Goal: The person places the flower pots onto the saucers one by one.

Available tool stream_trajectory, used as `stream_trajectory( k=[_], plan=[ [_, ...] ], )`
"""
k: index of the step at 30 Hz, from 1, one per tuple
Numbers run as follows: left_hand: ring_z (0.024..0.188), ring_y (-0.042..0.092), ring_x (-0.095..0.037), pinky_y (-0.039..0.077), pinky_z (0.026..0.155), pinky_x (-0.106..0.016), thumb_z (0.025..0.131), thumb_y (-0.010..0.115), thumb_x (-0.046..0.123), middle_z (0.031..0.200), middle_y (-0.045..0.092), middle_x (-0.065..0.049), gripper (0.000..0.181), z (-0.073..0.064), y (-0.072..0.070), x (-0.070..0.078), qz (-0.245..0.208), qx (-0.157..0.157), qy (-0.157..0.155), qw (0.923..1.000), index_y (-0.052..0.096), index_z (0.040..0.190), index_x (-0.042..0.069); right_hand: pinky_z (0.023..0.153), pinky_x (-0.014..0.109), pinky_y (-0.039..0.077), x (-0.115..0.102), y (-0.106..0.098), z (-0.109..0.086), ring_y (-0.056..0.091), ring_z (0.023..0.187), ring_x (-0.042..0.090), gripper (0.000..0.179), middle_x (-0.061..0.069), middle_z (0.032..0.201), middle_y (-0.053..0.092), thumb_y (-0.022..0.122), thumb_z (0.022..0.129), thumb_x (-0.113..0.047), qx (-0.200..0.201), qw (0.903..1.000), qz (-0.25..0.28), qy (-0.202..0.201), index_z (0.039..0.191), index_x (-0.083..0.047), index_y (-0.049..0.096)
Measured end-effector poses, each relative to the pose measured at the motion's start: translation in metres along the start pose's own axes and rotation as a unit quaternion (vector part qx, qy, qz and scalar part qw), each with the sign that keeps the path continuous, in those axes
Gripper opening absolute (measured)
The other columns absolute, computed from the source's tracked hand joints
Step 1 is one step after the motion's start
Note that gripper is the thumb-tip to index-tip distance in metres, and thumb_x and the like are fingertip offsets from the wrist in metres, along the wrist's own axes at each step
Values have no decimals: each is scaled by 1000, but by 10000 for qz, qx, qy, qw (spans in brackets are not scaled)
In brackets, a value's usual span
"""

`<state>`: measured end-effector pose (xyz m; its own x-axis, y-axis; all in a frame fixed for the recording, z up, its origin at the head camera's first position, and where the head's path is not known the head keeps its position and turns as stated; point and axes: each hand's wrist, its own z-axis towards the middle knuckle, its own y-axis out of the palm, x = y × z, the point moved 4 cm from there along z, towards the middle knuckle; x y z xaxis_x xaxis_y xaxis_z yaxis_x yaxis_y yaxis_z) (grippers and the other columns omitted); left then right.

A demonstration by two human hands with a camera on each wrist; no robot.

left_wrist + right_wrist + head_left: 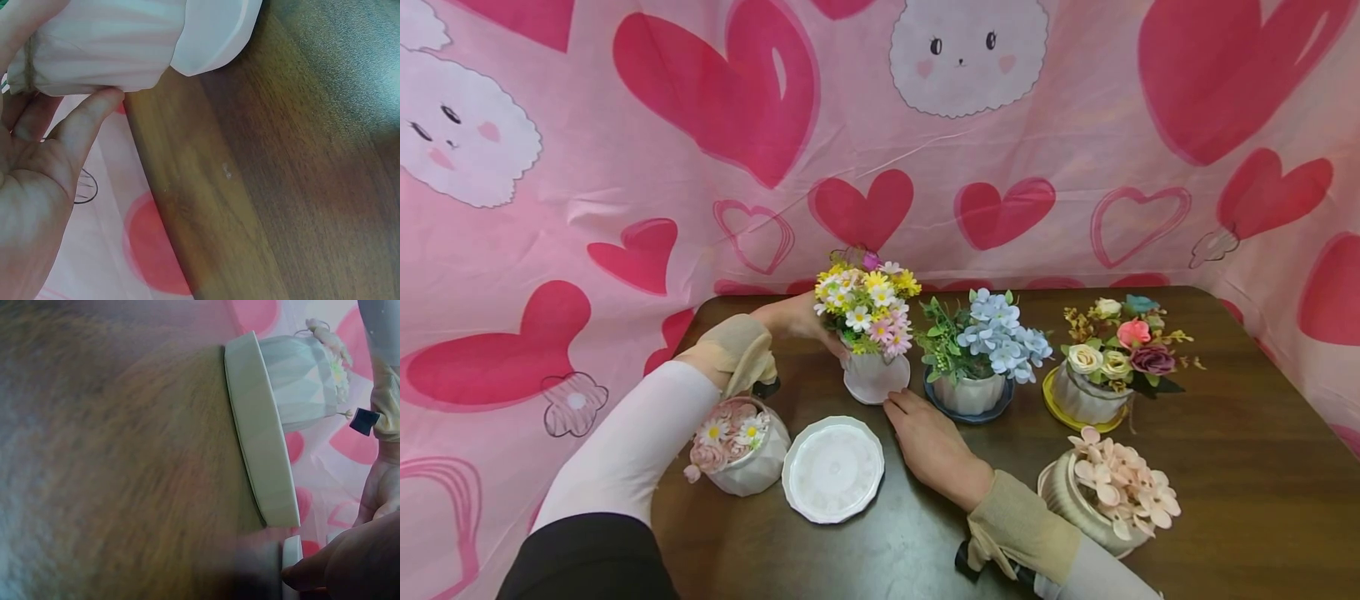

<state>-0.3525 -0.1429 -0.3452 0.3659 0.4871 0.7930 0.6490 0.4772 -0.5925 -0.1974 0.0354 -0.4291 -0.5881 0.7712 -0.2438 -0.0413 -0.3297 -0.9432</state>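
My left hand grips a white pot of yellow, white and pink daisies from its left side. In the left wrist view the pot has twine around it, and my thumb lies near its base. A white saucer shows at the pot's foot. My right hand reaches in from the front right, its fingers extended, with fingertips right at the saucer's edge. Nearer to me lies a round white plate with nothing on it. Left of that plate stands a white pot of pink flowers, under my left wrist.
Right of the daisies, a pot of blue flowers stands on a blue saucer. Farther right, mixed roses sit on a yellow saucer. A peach-flowered pot stands beside my right forearm. Heart-patterned cloth hangs behind the table.
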Motion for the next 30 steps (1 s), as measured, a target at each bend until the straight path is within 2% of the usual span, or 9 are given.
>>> stream_trajectory(
  k=[9,15,21,30],
  plan=[
    [134,42,-26,31,119,-51,68,89,4,143,47,-12,91,2,3,-4,-110,-222,-45,9997,39,143,7,109,47,44,1,0,1,54,130,35,32,18,133,61,52,96,1,-25,10000,-4,-39,128,2,60],
    [134,42,-26,31,119,-49,66,90,2,144,48,-11,92,5,4,-7,-210,-228,-169,9994,40,143,7,109,47,44,0,0,1,54,129,35,32,18,133,61,52,96,1,12,10000,15,-38,127,3,61],
    [135,42,-25,31,119,-49,66,89,0,145,47,-12,93,7,8,-7,-311,-292,-121,9990,39,144,7,109,46,44,0,0,0,54,130,35,33,18,134,61,52,96,2,2,10000,-10,-21,127,2,61],
    [134,42,-24,29,120,-49,66,88,-3,145,47,-13,92,9,11,-12,-594,-329,-221,9974,39,144,6,109,46,43,1,0,0,53,131,34,33,18,135,60,52,96,1,-18,10000,-4,-7,128,2,61]
  ],
)
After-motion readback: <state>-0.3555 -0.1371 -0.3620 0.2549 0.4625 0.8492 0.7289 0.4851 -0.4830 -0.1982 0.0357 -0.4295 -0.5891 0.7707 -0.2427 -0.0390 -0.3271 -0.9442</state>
